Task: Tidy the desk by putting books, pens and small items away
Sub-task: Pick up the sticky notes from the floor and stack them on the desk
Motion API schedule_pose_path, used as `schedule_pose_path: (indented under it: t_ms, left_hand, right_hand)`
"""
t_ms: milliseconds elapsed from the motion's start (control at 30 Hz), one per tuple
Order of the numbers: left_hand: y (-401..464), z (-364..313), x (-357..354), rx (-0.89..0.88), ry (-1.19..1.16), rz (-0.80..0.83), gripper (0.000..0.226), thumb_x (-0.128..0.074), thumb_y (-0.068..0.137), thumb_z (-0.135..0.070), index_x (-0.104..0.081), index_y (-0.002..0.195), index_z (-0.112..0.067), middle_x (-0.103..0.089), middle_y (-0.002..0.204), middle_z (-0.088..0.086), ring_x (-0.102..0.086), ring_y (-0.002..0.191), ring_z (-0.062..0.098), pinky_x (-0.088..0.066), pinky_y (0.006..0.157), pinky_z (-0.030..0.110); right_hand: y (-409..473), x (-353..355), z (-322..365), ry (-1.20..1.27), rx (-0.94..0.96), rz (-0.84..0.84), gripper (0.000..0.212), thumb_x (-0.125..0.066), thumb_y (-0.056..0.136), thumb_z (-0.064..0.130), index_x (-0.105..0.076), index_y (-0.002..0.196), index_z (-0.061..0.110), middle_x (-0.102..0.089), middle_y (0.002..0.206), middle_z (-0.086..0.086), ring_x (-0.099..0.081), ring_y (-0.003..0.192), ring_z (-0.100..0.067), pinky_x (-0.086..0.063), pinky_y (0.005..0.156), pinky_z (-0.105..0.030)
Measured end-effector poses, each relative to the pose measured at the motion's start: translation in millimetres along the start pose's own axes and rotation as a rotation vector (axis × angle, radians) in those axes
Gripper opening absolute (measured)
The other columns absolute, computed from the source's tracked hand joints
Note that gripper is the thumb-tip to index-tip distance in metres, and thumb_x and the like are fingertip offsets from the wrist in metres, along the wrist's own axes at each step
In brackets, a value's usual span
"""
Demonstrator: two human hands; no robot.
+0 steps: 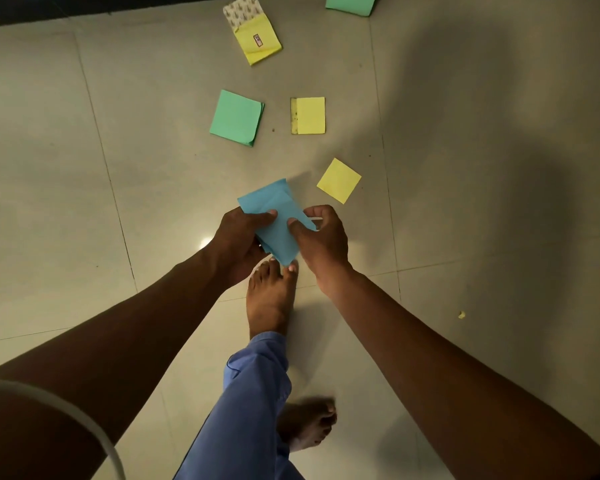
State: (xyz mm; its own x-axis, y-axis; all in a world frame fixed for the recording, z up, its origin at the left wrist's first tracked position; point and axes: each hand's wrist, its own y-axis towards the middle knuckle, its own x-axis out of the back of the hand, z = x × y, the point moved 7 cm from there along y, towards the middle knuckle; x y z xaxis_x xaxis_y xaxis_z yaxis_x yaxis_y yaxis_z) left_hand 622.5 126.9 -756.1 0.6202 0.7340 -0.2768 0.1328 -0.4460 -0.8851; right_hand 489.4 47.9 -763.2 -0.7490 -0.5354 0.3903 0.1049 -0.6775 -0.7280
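I am looking down at a tiled floor. My left hand [238, 237] and my right hand [321, 239] both grip a stack of blue sticky notes [276, 216] held above the floor, thumbs on top. Scattered on the tiles ahead lie a single yellow note [338, 180], a yellow pad [308, 115], a green pad [236, 117], a yellow pad with a patterned backing sheet [257, 41] and another green pad [350, 3] at the top edge.
My bare feet [271, 299] stand on the beige tiles [84, 168] below my hands, one leg in blue trousers [250, 393]. A tiny yellow scrap [461, 315] lies to the right. A dark edge [32, 8] runs along the top left.
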Motion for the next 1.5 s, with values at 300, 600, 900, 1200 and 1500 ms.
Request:
schedule_pose_path:
  t_ms: [300, 600, 900, 1200, 1500]
  left_hand:
    - [15, 8, 16, 0.072, -0.120, -0.110, 0.032, -0.054, 0.103, -0.018, -0.059, 0.134, -0.014, -0.071, 0.128, 0.002, -0.067, 0.118, 0.032, -0.058, 0.097, 0.034]
    - [37, -25, 37, 0.059, -0.232, -0.218, 0.039, -0.055, 0.101, -0.004, -0.052, 0.140, -0.006, -0.065, 0.134, 0.020, -0.067, 0.118, 0.034, -0.061, 0.090, 0.042]
    - [52, -51, 77, -0.031, -0.290, -0.252, 0.042, -0.058, 0.099, 0.000, -0.052, 0.140, -0.007, -0.062, 0.135, 0.018, -0.065, 0.119, 0.034, -0.060, 0.091, 0.045]
    - [64, -51, 122, -0.082, -0.356, -0.235, 0.043, -0.059, 0.099, -0.003, -0.054, 0.141, -0.010, -0.065, 0.134, 0.015, -0.066, 0.120, 0.032, -0.062, 0.089, 0.040]
    - [57, -32, 129, -0.071, -0.434, -0.265, 0.041, -0.059, 0.098, -0.002, -0.055, 0.139, -0.010, -0.066, 0.132, 0.016, -0.067, 0.118, 0.032, -0.060, 0.090, 0.041]
  right_hand:
    - [23, -28, -3, 0.325, -0.308, 0.004, 0.022, -0.078, 0.090, 0.020, -0.064, 0.102, 0.007, -0.069, 0.117, -0.017, -0.071, 0.101, -0.032, -0.064, 0.079, -0.047]
    - [43, -59, 46, -0.112, 0.016, 0.105, 0.028, -0.066, 0.093, 0.042, -0.062, 0.112, 0.022, -0.068, 0.114, -0.004, -0.071, 0.098, -0.026, -0.063, 0.080, -0.046]
    - [129, -90, 117, -0.627, 0.410, 0.063, 0.044, -0.066, 0.095, 0.030, -0.056, 0.134, 0.012, -0.063, 0.130, -0.012, -0.057, 0.120, -0.031, -0.045, 0.095, -0.036]
    - [210, -140, 177, -1.075, 0.602, -0.074, 0.068, -0.080, 0.084, 0.038, -0.044, 0.134, 0.012, -0.045, 0.137, -0.015, -0.045, 0.128, -0.033, -0.050, 0.092, -0.044]
    - [222, -150, 176, -1.117, 0.428, -0.027, 0.066, -0.083, 0.079, 0.030, -0.045, 0.131, 0.016, -0.045, 0.135, -0.013, -0.045, 0.126, -0.032, -0.046, 0.092, -0.041]
